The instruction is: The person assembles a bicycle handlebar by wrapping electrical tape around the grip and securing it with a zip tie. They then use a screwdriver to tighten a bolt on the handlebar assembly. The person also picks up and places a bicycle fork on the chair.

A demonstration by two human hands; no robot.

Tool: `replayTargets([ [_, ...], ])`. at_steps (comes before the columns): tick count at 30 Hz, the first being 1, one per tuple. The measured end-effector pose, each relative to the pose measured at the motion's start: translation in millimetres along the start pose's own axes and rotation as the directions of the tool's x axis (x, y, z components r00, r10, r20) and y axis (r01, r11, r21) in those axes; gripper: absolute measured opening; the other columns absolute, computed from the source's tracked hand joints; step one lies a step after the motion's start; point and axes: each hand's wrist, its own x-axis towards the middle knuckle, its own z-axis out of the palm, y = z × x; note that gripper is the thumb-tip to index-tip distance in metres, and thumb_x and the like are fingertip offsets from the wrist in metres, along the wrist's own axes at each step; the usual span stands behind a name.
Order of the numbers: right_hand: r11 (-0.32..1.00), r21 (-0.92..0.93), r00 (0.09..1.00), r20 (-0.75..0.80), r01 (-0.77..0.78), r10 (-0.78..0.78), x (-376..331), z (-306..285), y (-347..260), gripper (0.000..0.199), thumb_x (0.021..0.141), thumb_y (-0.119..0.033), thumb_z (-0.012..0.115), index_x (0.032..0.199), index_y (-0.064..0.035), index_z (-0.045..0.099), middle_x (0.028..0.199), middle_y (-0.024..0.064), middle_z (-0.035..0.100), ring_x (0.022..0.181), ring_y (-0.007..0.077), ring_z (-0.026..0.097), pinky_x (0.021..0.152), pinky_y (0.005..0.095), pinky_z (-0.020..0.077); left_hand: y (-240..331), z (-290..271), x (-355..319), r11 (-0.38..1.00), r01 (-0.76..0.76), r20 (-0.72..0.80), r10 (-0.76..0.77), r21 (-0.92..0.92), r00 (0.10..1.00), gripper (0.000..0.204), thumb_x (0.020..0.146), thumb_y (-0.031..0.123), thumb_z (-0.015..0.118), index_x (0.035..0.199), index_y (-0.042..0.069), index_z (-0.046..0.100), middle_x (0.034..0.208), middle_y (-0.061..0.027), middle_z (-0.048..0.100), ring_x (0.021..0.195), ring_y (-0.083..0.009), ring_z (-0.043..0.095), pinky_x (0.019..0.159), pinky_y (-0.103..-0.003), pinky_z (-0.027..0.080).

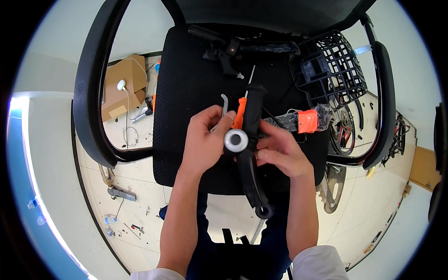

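My left hand and my right hand both hold a black handlebar grip with a brake lever over the black seat of an office chair. A round silver end cap faces me, between my left thumb and right fingers. The black lever curves down toward me, ending in a ball tip. An orange part and a silver hex key sit behind my left fingers.
On the seat lie a black brake and shifter assembly, a black plastic basket and an orange-tagged wrapped part. The chair armrests flank the seat. A cardboard box, small tools and bicycle parts lie on the floor.
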Motion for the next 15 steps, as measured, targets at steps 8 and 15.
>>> replayTargets([
  [8,0.980,-0.186,0.988,-0.125,0.070,-0.094,10.2,18.6,11.2,0.078,0.078,-0.006,0.080,0.144,-0.0011,0.040,0.100,0.0131,0.070,0.090,0.0163,0.070,0.077,0.0280,0.0565,-12.9,0.9,6.6,0.970,-0.168,-0.100,0.188,0.176,0.977,0.030,0.096,0.019,0.061,0.073,0.000,0.056,0.057,-0.0028,0.052,0.052,-0.0060,0.043,0.049,-0.027,0.034],
  [15,0.934,-0.351,0.990,-0.085,0.074,-0.110,5.2,17.7,2.5,0.076,0.075,-0.005,0.082,0.141,-0.0004,0.044,0.098,0.0117,0.071,0.084,0.0146,0.071,0.075,0.0267,0.0569,-13.3,-1.3,5.7,0.984,-0.102,-0.058,0.112,0.147,0.992,0.031,0.096,0.019,0.061,0.073,0.000,0.055,0.058,-0.0024,0.054,0.053,-0.0059,0.044,0.049,-0.028,0.034],
])
